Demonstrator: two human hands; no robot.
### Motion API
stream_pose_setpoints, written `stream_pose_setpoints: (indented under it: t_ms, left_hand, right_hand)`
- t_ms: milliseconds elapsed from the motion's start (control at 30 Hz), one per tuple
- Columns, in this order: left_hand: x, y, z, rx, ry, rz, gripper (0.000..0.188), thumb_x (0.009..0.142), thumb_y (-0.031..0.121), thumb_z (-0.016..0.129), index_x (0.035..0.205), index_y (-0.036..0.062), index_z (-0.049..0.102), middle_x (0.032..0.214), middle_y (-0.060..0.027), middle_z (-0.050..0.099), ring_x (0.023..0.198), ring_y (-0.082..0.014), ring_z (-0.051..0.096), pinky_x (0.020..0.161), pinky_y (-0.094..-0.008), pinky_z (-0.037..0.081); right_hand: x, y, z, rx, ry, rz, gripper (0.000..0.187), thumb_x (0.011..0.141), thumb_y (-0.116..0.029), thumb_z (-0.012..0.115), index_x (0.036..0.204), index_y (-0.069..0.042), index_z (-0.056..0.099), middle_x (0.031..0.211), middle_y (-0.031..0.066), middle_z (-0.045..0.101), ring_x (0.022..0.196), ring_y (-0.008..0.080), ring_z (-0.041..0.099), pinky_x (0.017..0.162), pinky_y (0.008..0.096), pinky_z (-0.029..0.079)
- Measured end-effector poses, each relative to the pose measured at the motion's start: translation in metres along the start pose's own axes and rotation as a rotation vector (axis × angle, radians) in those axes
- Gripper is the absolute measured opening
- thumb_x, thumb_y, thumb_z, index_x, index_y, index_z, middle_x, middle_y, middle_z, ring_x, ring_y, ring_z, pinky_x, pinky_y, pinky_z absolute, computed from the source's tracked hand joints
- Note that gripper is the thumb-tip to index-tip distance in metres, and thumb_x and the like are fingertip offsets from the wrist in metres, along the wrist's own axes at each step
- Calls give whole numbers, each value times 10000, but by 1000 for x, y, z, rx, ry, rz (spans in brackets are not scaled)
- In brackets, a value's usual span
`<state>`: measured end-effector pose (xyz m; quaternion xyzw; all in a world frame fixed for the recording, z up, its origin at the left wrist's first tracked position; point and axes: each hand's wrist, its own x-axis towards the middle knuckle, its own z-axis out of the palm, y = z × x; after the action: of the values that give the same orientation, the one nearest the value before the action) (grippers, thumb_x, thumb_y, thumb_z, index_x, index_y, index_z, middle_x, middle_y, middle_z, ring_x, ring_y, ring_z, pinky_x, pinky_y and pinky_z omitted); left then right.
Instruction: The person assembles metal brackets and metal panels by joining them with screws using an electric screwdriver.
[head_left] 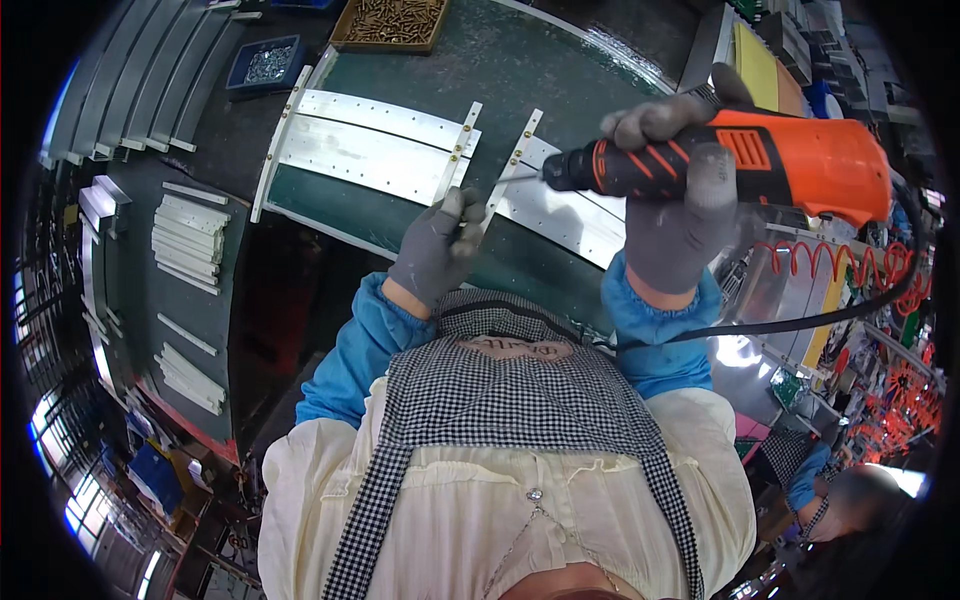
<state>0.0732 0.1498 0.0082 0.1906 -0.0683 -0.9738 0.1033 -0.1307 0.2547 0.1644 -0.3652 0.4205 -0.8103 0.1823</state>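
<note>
My right hand [685, 215], in a grey glove, is wrapped round an orange and black power screwdriver [830, 165]. Its thin bit points left, with the tip at a narrow white cross strip [516, 157] fitted with brass-coloured screws. The gloved left hand [438, 247] has its fingers closed at the lower end of that strip; the fingers partly hide the contact. Under the strip lies a pair of long white metal slats [560, 215], running right beneath the tool. To the left, another pair of slats [370, 155] is joined by a second cross strip [462, 145] and an end strip [282, 145].
A tray of brass-coloured screws [390, 22] and a blue bin of small silver parts [268, 62] stand at the far edge. White strips [188, 240] are stacked on the left. A black cable [800, 325] loops from the tool. Another person [850, 500] is at lower right.
</note>
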Motion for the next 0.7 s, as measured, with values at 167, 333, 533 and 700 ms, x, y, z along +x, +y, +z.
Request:
stream_pose_setpoints:
  t_ms: [167, 333, 533, 700]
  left_hand:
    - [-2, -4, 22, 680, 301, 53, 563, 961, 525, 557, 1141, -8, 550, 758, 26, 508, 557, -28, 421, 464, -169, 345]
    - [-4, -7, 24, 582, 190, 54, 651, 942, 560, 558, 1118, -68, 544, 700, 39, 469, 529, -10, 395, 457, -150, 318]
    - [-10, -5, 28, 859, 181, 117, 598, 933, 475, 631, 1174, -71, 585, 743, 9, 546, 579, -36, 440, 505, -179, 362]
    - [-11, -4, 28, 962, 125, 180, 593, 924, 414, 673, 1272, -55, 565, 796, -25, 602, 625, -48, 500, 535, -190, 389]
  right_hand:
    - [-16, 5, 3, 178, 156, 72, 530, 915, -116, 579, 1374, 17, 349, 934, 125, 652, 797, 231, 672, 783, 441, 577]
    - [-21, 10, 2, 183, 220, 105, 500, 921, -126, 576, 1356, 10, 373, 889, 121, 651, 777, 229, 672, 786, 428, 579]
    - [-20, 13, -1, 156, 265, 142, 483, 926, -170, 602, 1329, 4, 400, 850, 117, 646, 750, 229, 670, 772, 428, 579]
    - [-22, 20, -11, 256, 520, 279, 352, 963, -242, 579, 1235, -49, 467, 875, 104, 632, 804, 220, 640, 816, 466, 538]
